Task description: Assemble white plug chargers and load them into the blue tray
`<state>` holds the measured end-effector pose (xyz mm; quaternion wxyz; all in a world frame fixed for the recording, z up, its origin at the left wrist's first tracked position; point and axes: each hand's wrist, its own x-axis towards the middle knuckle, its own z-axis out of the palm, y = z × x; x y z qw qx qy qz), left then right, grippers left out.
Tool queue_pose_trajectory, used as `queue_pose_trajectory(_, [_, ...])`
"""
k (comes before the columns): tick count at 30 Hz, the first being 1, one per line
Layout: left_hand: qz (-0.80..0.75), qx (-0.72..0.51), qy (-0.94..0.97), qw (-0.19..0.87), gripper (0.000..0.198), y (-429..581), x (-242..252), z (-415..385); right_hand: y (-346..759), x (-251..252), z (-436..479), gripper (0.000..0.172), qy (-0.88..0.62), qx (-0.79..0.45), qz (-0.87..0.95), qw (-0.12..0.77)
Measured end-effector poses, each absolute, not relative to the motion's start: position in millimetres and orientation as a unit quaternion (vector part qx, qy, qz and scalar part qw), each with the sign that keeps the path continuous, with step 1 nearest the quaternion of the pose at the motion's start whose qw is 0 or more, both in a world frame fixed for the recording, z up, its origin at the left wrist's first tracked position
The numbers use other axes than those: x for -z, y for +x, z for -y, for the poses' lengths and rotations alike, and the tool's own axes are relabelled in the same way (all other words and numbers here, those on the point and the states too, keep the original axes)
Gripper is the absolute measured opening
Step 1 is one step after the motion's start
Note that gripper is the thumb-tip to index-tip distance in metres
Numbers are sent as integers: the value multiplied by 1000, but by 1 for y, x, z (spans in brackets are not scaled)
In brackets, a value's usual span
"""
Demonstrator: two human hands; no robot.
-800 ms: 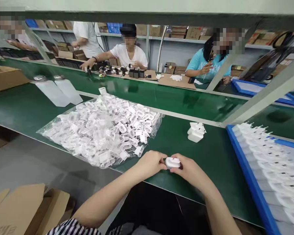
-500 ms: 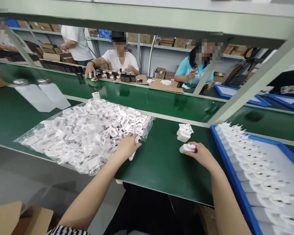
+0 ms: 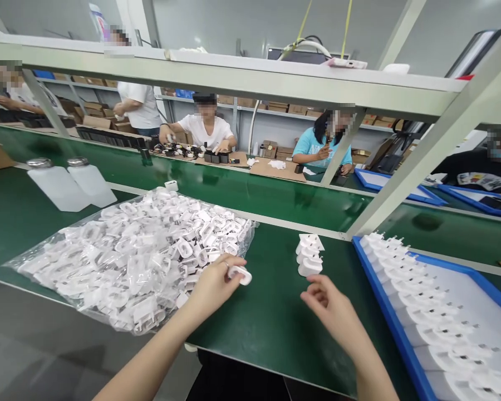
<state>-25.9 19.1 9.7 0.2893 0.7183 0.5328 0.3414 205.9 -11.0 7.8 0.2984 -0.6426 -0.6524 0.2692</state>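
Observation:
Between the thumb and fingers of my left hand (image 3: 217,281) is a white plastic charger housing (image 3: 244,275), lifted beside a spread of similar white housings (image 3: 142,250) on a clear plastic bag. My right hand (image 3: 329,309) is empty, its fingers apart and slightly curled over the green table. Just beyond its fingertips stands a short row of white plug chargers (image 3: 309,264), close against one another. On the right, a blue-rimmed tray (image 3: 378,303) holds lined-up white plug chargers (image 3: 436,314) with their pins showing.
Two white bottles with metal caps (image 3: 83,181) stand at the back left of the green table (image 3: 271,317). A pale metal frame (image 3: 409,150) slants down behind the tray, and a shelf beam (image 3: 234,72) crosses overhead. Several co-workers sit or stand across the bench.
My right hand has let go of a white plug charger, which now stands in the short row, and drawn back. My left hand has lifted a housing from the pile. The view has tilted up.

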Motion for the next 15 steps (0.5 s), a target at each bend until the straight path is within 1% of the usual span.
queue_pose_trajectory(2, [-453,-386,671,443,15,-16,-15,-9,187,-4,23,38,-558,-337,685,326])
queue_pose_trajectory(4, [-391,-389,575,604,18,-5,-15,-2,169,3,29,43,-501,-353,706,354])
queue_pose_trajectory(6, [-346,-367,450,737,24,3,-11,-1,157,9,31,36,-479,-344,701,400])
queue_pose_trajectory(7, [-330,-356,391,782,26,4,-8,-1,152,12,31,31,-477,-345,688,425])
queue_pose_trajectory(8, [-315,-347,343,815,27,5,-4,-2,149,14,30,26,-478,-355,670,443])
queue_pose_trajectory(10, [-298,-330,299,844,29,3,3,-5,146,16,28,19,-475,-407,632,457])
queue_pose_trajectory(13, [-309,-290,329,844,30,-2,7,-9,144,17,26,15,-453,-490,578,469])
queue_pose_trajectory(15, [-321,-258,369,833,32,-3,5,-11,145,18,26,15,-455,-498,542,501])
